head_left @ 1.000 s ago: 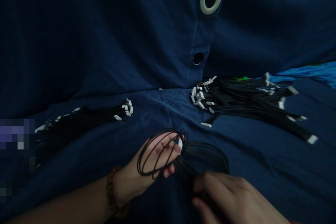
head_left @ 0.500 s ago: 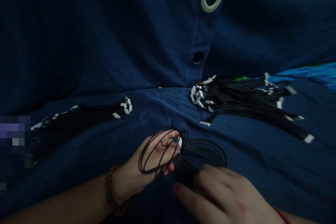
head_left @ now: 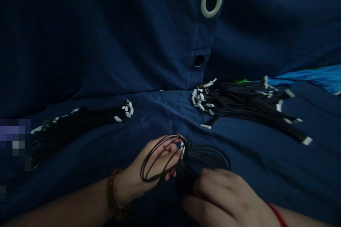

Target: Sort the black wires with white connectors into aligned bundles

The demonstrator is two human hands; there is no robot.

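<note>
My left hand (head_left: 160, 159), below the middle of the view, is closed on a bundle of thin black wires (head_left: 205, 152) at its white connector (head_left: 182, 149). Several of these wires loop back over the palm and fingers. My right hand (head_left: 223, 198) is at the lower right with its fingers curled against the dark lower part of the same bundle. Its fingertips and what lies between them are hidden in shadow. A beaded bracelet (head_left: 113, 191) circles the left wrist, and a red band (head_left: 277, 212) the right.
Dark blue cloth (head_left: 165, 113) covers the surface and hangs behind it, with a pale ring eyelet (head_left: 211, 1). Black cables with white connectors (head_left: 247, 103) lie in a pile at right; another such pile (head_left: 87, 120) lies at left. Bright blue material (head_left: 314, 76) shows at far right.
My right thumb has drawn in toward the curled fingers at the wire bundle. My left hand keeps its hold, and the view has shifted slightly.
</note>
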